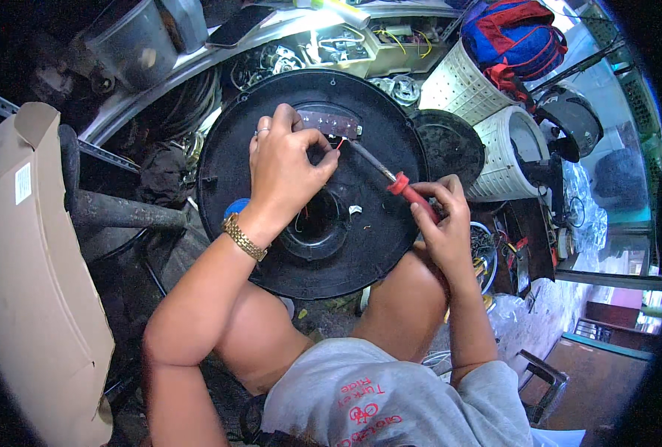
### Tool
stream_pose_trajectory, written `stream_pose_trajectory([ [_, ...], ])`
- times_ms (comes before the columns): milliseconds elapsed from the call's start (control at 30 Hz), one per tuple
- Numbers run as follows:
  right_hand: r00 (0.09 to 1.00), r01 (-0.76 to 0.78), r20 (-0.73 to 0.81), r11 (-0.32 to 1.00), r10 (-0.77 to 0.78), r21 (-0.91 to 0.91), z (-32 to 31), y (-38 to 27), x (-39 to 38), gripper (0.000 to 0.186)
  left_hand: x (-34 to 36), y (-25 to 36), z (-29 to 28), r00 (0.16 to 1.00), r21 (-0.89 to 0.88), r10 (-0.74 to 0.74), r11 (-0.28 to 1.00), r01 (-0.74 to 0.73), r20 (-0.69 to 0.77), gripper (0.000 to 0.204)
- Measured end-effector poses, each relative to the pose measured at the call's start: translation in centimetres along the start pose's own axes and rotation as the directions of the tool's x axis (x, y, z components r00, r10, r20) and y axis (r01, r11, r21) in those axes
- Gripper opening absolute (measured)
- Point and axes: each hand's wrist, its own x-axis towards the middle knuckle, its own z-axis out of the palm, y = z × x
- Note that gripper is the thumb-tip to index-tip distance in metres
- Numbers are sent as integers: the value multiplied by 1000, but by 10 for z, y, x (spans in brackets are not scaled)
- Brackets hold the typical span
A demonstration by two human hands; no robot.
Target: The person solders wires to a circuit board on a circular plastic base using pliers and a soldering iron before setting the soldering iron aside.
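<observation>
A large round black plastic base point(387, 242) rests across my knees, with a raised round hole in its middle. On its far side is a dark strip-shaped circuit board point(331, 122). My left hand point(290, 160) reaches over the base, its thumb and forefinger pinched on a thin red wire point(339, 144) beside the board. In my right hand point(448, 223) is a soldering iron point(376, 163) with a red handle. Its tip points at the wire end and board edge; whether it touches cannot be made out. A small white scrap point(355, 209) lies on the base.
Behind the base runs a bench with metal parts point(275, 59) and a bright lamp. White perforated baskets point(457, 86) stand at the right, one carrying a blue and red bag point(513, 37). Cardboard point(37, 283) rises at the left, near a dark post point(122, 208).
</observation>
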Motion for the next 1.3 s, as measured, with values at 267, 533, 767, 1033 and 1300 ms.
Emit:
stream_pose_trajectory([
  [267,1000,29,4,1000,-29,-9,0,0,0,25,0,0,0,1000,5,-2,1000,2,9,17],
  [533,1000,8,4,1000,-8,2,1,3,-2,25,-1,-1,1,1000,16,8,1000,-8,9,17],
  [767,1000,-24,8,1000,24,10,0,3,-2,24,0,0,1,1000,11,7,1000,-7,9,17],
  [1033,993,-55,-99,991,67,120,-3,7,-9,22,-1,-1,1,1000,2,0,1000,0,7,17],
  [1300,907,-307,-65,758,417,576,-4,10,-6,20,-2,-1,0,999,9,-20,1000,20,25,16],
])
